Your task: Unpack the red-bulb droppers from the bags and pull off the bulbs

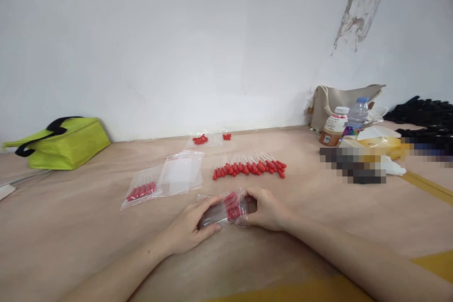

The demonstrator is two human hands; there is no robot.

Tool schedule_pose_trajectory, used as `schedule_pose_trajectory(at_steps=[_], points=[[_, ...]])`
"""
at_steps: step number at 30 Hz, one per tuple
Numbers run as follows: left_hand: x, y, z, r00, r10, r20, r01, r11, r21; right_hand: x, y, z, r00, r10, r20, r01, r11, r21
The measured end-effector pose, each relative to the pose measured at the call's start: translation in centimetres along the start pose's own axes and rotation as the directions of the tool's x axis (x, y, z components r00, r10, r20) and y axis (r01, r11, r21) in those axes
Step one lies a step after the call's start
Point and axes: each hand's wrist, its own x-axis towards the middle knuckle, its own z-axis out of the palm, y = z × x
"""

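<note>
Between my two hands lies a clear plastic zip bag (215, 217) with several red-bulbed droppers (231, 205) inside it. My left hand (193, 226) grips its left end between thumb and fingers, while my right hand (267, 210) pinches the right end beside the red bulbs. Just beyond is a row of loose droppers (247, 168), their red bulbs toward me and thin clear stems pointing away. To the left, another filled bag (141, 188) lies flat, with flat clear zip bags (180, 174) next to it. A further group of droppers (214, 139) lies near the wall.
A lime-green bag (71, 144) with a black strap stands at the far left against the wall. On the right are a brown drink bottle (333, 127), a clear bottle (358, 114), a beige bag (347, 96) and a black heap (424, 113). Brown paper covers the table (88, 226).
</note>
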Motion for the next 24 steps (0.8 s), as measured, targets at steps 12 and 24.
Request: schedule_pose_trajectory(at_steps=[12,24], points=[[0.0,-0.3,0.0,1.0,-0.025,0.003,0.025,1.0,0.015,0.0,-0.9,-0.3,0.995,-0.041,0.093,0.035,0.997,0.069],[-0.1,-0.4,-0.1,1.0,-0.007,0.026,0.007,1.0,0.004,0.2,-0.1,-2.1,0.984,-0.079,0.16,0.075,0.997,0.031]])
